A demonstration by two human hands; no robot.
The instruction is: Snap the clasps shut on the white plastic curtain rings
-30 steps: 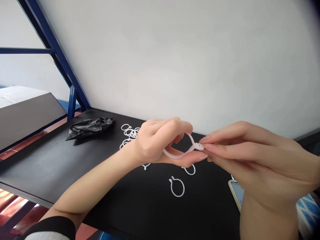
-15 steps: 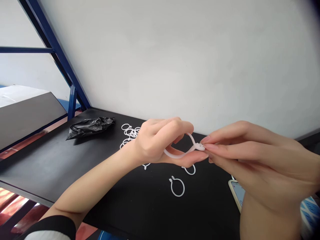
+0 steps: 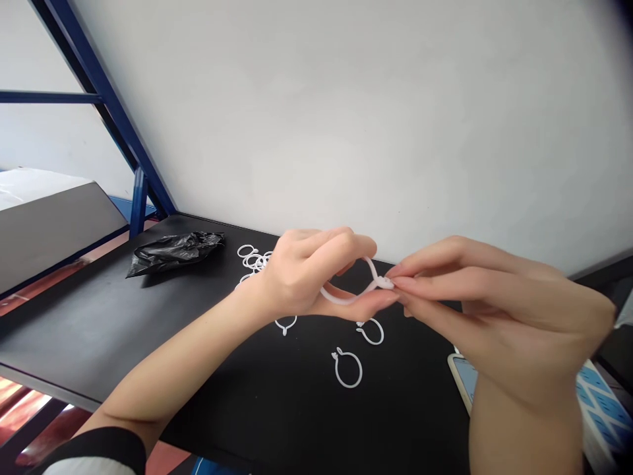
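Observation:
Both my hands hold one white plastic curtain ring (image 3: 382,282) above the black tabletop. Its loop lies inside the curl of my left hand (image 3: 304,274), between the bent fingers and the outstretched thumb. The fingertips and thumb of my right hand (image 3: 494,310) pinch the clasp end, where the ring's two ends meet. My fingertips partly cover the clasp, so I cannot tell whether it is fastened. Below my hands lie an unfastened ring (image 3: 361,371) and another unfastened ring (image 3: 382,332). A further ring (image 3: 285,327) shows partly under my left wrist.
Behind my left hand sits a pile of white rings (image 3: 256,262). A crumpled black plastic bag (image 3: 175,254) lies farther left on the black table (image 3: 148,316). At right, a phone (image 3: 462,376) is partly under my right hand. A blue metal frame (image 3: 119,125) stands at left; a wall closes the back.
Both hands and the held ring have shifted slightly left and up in view. My grip on the ring looks the same. More of the ring on the table below shows.

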